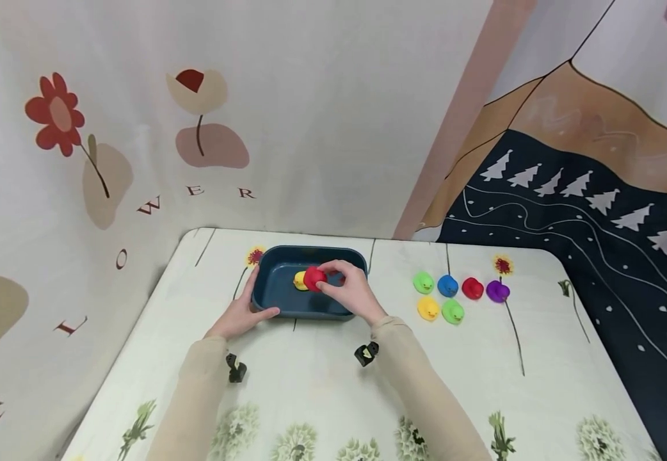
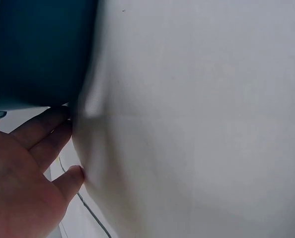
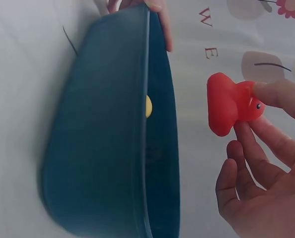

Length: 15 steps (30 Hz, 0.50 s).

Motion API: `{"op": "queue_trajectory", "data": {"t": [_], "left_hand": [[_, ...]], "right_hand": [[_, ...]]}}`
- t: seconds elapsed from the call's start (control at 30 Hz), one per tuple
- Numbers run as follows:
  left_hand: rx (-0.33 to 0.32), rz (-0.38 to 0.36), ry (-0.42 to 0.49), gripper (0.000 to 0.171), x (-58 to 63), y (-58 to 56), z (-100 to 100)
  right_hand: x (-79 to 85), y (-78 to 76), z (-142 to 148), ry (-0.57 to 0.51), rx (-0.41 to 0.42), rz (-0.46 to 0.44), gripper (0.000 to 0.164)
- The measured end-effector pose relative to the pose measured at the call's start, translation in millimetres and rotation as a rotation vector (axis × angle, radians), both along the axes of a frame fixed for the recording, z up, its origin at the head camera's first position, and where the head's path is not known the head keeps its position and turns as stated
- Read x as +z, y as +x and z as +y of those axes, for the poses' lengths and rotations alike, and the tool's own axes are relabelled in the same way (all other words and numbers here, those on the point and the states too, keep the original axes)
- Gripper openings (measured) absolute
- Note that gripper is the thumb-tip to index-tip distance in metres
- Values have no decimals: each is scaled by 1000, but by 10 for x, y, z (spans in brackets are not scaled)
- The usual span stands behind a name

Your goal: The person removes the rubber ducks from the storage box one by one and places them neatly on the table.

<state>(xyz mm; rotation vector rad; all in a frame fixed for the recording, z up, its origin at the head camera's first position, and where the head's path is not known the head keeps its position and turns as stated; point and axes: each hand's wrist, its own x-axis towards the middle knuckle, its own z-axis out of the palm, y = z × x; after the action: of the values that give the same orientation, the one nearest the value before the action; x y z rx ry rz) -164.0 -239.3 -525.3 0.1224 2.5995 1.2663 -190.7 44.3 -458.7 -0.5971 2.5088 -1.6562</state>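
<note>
My right hand pinches a red rubber duck by its head between thumb and fingers, holding it above a dark blue rectangular container. Inside the container sits a yellow rubber duck, partly covered by the red one in the head view. A bit of red also shows beside my right fingers, mostly hidden by them. At the container's left end, my left hand holds the corner, its thumb along the front wall and its fingers along the side. The left wrist view shows several of those fingers against the container.
To the right on the table lie two green ducks, a blue duck, a red duck, a purple duck and a yellow-orange duck. A printed curtain hangs behind the table.
</note>
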Motion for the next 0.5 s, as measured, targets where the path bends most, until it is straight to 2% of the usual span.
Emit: {"op": "queue_trajectory", "data": {"t": [0.5], "left_hand": [[-2,-3,10,109,-29,-20,10]], "right_hand": [[78,99,568,18,-109,38,28]]}}
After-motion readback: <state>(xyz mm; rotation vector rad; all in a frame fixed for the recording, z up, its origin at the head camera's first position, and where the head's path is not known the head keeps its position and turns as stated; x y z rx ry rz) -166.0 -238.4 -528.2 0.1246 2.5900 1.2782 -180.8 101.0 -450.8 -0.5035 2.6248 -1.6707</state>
